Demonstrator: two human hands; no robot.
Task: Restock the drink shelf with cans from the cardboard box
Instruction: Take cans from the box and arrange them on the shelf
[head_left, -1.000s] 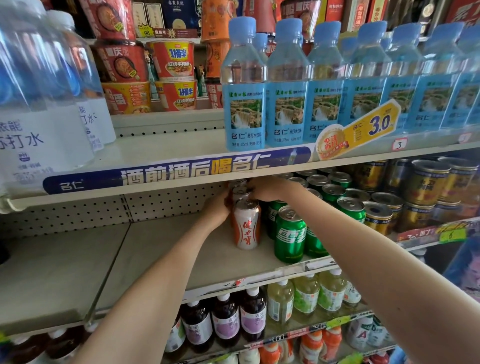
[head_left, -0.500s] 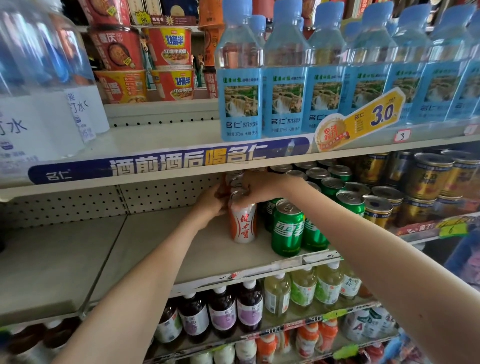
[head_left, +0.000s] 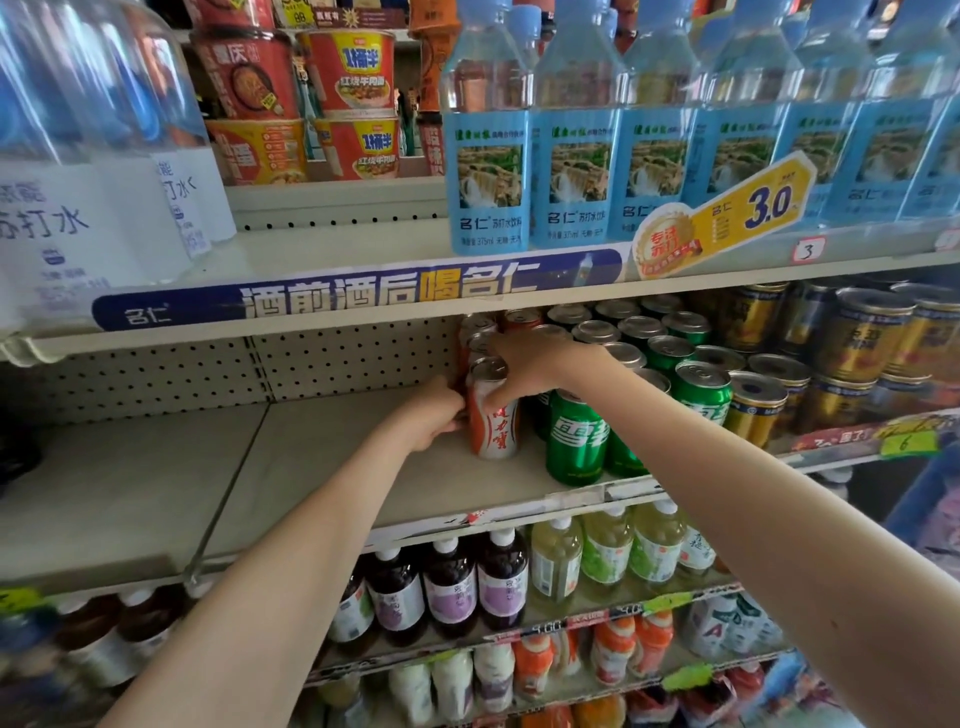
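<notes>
Hands clasp one orange-and-white can (head_left: 493, 421) from both sides; the right hand (head_left: 530, 366) curls its fingers over the can's top and upper right side; the left hand (head_left: 431, 415) cups the lower left side, fingers bent against the metal; the can stands upright on the drink shelf (head_left: 337, 467), at the front of a row of matching cans (head_left: 480, 332) running towards the back; green cans (head_left: 576, 436) stand just beside it on the right, with gold cans (head_left: 753, 410) beyond them; blue-labelled water bottles (head_left: 488, 166) line the shelf above; dark bottles with purple labels (head_left: 452, 592) sit on the shelf below.
</notes>
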